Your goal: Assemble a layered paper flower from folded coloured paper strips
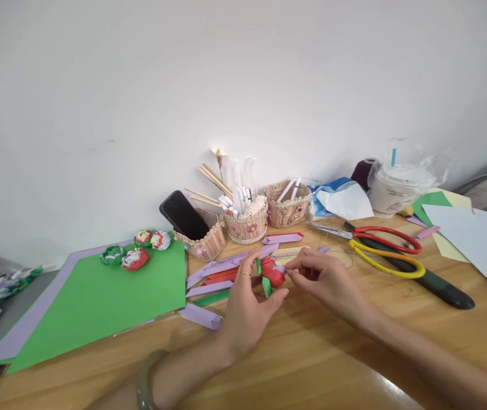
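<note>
A red paper flower with green leaf pieces and a bit of purple is held above the wooden table. My left hand grips it between thumb and fingers from the left. On its right side, my right hand pinches at the purple piece on the flower; fingertips partly hide the contact. Folded purple paper strips and red strips lie behind and beside my left hand. A green strip lies among them.
Scissors and a dark-handled tool lie right. Small finished paper flowers sit on green paper. Behind stand craft-stick baskets, one holding a phone, and a lidded cup. White paper lies far right.
</note>
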`<state>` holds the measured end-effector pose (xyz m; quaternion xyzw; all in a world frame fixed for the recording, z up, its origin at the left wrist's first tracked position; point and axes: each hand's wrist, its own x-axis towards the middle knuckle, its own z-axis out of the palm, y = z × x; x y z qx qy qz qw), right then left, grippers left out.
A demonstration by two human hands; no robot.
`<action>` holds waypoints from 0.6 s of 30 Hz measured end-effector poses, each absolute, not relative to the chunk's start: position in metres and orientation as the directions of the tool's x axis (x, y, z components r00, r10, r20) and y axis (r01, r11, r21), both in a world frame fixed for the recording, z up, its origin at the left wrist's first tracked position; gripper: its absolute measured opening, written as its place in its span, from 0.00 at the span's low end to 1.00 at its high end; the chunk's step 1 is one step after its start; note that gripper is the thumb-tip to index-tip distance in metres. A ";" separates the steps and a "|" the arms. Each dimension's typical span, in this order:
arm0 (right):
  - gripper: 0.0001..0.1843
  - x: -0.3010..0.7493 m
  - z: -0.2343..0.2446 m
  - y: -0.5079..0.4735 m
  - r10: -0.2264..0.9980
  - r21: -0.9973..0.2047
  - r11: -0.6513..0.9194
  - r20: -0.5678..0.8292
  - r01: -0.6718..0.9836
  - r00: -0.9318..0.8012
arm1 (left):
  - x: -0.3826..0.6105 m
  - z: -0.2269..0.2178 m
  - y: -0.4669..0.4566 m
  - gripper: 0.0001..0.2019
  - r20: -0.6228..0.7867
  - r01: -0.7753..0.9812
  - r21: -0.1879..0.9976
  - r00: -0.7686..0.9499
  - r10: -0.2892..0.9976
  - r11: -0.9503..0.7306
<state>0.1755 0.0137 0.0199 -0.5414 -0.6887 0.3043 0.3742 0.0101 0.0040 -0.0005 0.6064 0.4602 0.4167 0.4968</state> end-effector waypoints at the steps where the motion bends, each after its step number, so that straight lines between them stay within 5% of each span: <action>1: 0.10 0.175 0.018 0.013 0.970 -0.806 0.243 0.211 0.540 -0.121 | 0.010 -0.002 0.004 0.33 0.053 0.146 0.985 0.230 0.972 -0.089; 8: 0.11 0.175 0.017 0.011 0.950 -0.754 0.303 0.290 0.583 -0.118 | 0.007 -0.005 0.003 0.35 0.101 0.098 0.986 0.293 0.951 -0.135; 18: 0.14 0.185 0.026 0.017 0.966 -0.968 0.062 -0.003 0.244 -0.257 | 0.009 -0.002 0.005 0.35 0.047 0.105 0.991 0.269 0.962 -0.078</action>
